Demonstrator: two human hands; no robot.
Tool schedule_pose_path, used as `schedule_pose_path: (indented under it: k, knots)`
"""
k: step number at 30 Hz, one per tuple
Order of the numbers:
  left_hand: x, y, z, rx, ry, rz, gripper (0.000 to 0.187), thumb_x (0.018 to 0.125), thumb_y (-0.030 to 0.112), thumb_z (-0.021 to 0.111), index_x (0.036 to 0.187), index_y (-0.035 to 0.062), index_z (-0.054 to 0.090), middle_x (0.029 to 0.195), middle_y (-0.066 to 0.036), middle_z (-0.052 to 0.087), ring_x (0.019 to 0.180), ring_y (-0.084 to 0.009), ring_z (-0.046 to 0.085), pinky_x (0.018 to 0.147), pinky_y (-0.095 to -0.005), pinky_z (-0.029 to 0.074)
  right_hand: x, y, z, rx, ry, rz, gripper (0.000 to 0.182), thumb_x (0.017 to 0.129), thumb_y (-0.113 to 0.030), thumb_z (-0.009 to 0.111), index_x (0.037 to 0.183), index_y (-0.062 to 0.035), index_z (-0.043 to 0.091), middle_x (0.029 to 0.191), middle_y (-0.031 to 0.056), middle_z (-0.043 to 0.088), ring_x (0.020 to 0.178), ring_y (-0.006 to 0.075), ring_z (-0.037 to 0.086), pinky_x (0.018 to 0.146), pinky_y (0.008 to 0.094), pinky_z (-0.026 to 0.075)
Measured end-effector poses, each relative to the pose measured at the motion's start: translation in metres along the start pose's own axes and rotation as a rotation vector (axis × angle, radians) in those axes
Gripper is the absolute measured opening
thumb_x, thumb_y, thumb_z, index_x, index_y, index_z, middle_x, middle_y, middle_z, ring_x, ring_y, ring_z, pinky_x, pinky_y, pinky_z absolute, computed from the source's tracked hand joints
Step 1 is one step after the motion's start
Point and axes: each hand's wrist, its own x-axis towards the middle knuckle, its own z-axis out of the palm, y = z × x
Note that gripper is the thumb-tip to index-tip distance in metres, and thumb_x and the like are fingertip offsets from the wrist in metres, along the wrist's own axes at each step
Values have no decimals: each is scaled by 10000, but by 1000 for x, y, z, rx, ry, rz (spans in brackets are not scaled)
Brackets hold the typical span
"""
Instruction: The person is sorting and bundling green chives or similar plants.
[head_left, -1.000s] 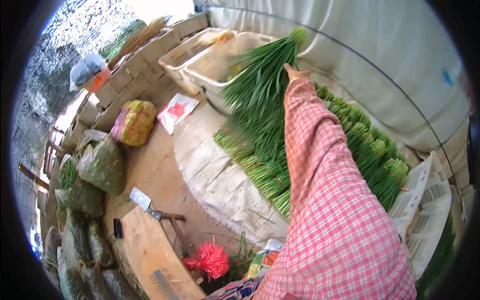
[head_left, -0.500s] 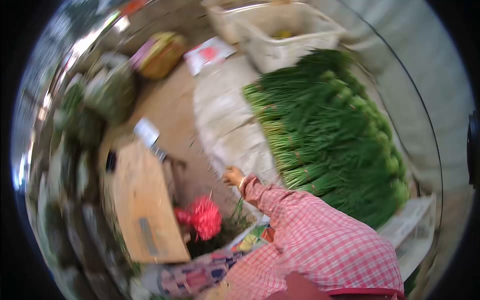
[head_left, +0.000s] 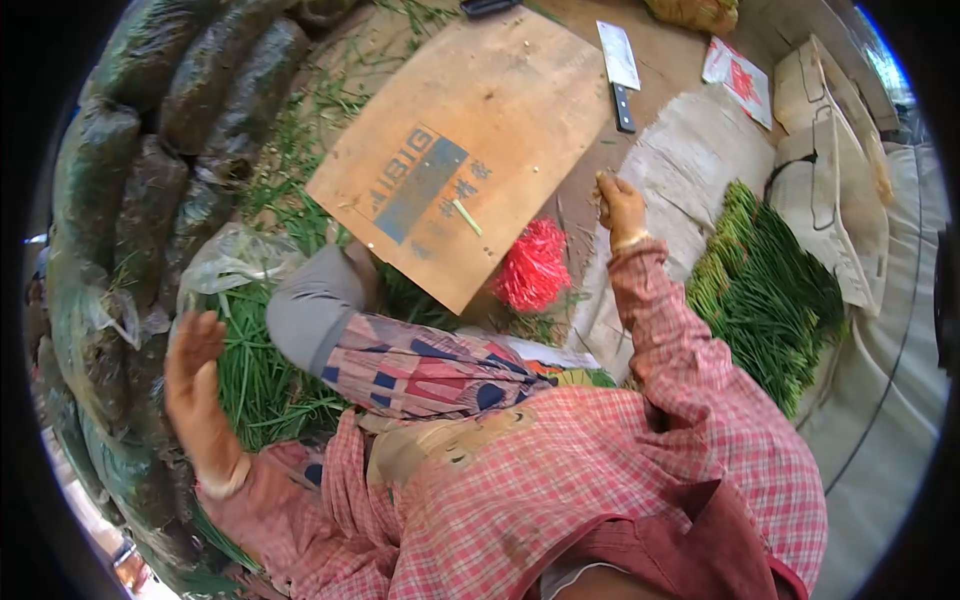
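Observation:
My left hand (head_left: pixel 197 390) is raised at the left with fingers stretched out, slightly blurred. It holds nothing and is nearest to the loose long green leaves (head_left: pixel 265 365) and a clear plastic bag (head_left: pixel 243 260). My right hand (head_left: pixel 622 207) is closed, its fingertips pressed together over the edge of a white woven sheet (head_left: pixel 685 150); whatever they hold, if anything, is too small to name. Left of it lies a bunch of red plastic ties (head_left: pixel 537 268). A flat printed board (head_left: pixel 500 120) stands in front of me, with one short green stalk (head_left: pixel 466 217) on it.
A knife (head_left: pixel 622 75) with a black handle lies beyond the board. Bundled green chives (head_left: pixel 765 300) are laid out at the right, near white crates (head_left: pixel 825 190). Plastic-wrapped bundles (head_left: pixel 120 180) are stacked along the left. A red-and-white packet (head_left: pixel 738 80) lies near the crates.
My view has turned left, bringing the board to the middle and the chives to the right edge. My left hand has come into view. My right hand remains over the white sheet's edge.

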Motion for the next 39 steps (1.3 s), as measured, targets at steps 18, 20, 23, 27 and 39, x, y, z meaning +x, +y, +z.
schedule_pose_path:
  k: [18, 20, 23, 27, 39]
  knots:
    - [77, 88, 118, -132, -901, 663, 657, 779, 372, 574, 1244, 24, 267, 757, -73, 518, 716, -172, 472, 791, -327, 373, 81, 156, -12, -385, 3, 530, 162, 763, -232, 627, 893, -139, 599, 687, -40, 591, 510, 89, 498, 449, 225, 366]
    - [70, 88, 122, -124, -901, 671, 639, 781, 364, 574, 1234, 24, 278, 763, -72, 520, 723, -172, 474, 792, -326, 374, 75, 159, -16, -399, -102, 498, 152, 758, -245, 637, 863, -142, 602, 662, -52, 586, 491, 78, 477, 434, 225, 347]
    - [54, 90, 123, -107, -876, 695, 613, 783, 352, 573, 1219, 23, 295, 773, -72, 523, 734, -172, 477, 795, -324, 376, 67, 158, -14, -525, -4, 395, 148, 728, -238, 643, 809, -115, 626, 641, -22, 575, 483, 81, 466, 419, 230, 332]
    - [28, 91, 116, -89, -805, 711, 577, 786, 336, 572, 1200, 23, 318, 786, -72, 528, 748, -172, 481, 798, -322, 378, 69, 156, -30, -598, 136, 188, 213, 709, -282, 624, 778, -82, 641, 640, 19, 572, 511, 95, 477, 447, 247, 354]
    - [-39, 95, 94, -40, -617, 794, 472, 795, 287, 568, 1141, 22, 385, 826, -71, 540, 791, -173, 493, 808, -316, 384, -104, -96, -35, -351, -121, -834, 120, 804, -126, 578, 730, -32, 582, 733, 18, 572, 602, 57, 404, 564, 192, 320]
